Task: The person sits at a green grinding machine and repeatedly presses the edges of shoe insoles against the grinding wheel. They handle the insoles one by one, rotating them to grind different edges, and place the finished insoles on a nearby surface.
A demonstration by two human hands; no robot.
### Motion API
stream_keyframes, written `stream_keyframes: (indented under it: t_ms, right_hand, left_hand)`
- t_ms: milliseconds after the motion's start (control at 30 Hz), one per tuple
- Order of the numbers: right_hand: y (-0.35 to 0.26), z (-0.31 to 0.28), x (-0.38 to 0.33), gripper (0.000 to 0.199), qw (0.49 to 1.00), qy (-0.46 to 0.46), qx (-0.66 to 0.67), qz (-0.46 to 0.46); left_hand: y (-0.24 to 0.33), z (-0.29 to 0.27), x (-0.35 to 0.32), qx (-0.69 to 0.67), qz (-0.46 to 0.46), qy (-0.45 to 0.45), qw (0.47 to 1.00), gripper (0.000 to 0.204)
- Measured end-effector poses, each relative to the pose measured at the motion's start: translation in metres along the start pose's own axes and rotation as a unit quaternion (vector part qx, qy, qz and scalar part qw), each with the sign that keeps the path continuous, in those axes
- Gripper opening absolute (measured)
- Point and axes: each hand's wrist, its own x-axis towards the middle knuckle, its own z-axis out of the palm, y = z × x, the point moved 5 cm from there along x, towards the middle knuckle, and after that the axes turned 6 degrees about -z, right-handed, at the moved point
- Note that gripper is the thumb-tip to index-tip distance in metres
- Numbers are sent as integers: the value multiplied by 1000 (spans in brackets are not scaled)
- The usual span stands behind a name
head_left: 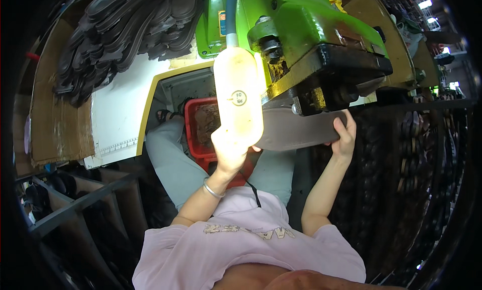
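I hold a flat grey shoe sole point(296, 132) up under the black head of a green machine point(321, 44). My left hand point(231, 149) grips the sole's left end, partly washed out by a bright lamp point(238, 97) on a blue hose. My right hand point(344, 137) grips the sole's right end, fingers curled over its edge. A silver bangle sits on my left wrist.
A pile of dark soles point(125, 29) lies at the top left on a cardboard sheet point(55, 114). A red crate point(198, 124) stands below between my knees. Stacks of dark soles point(401, 179) fill the right side. Dark shelving point(80, 204) runs along the lower left.
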Motion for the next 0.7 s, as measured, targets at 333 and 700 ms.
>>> stream_keyframes:
  t_ms: [333, 700]
  right_hand:
    - [14, 72, 38, 31, 994, -99, 25, -46]
    - [35, 149, -6, 42, 991, -125, -43, 32]
  left_hand:
    - [60, -55, 4, 80, -1, 11, 997, 28]
    - [82, -151, -35, 209, -37, 106, 971, 18]
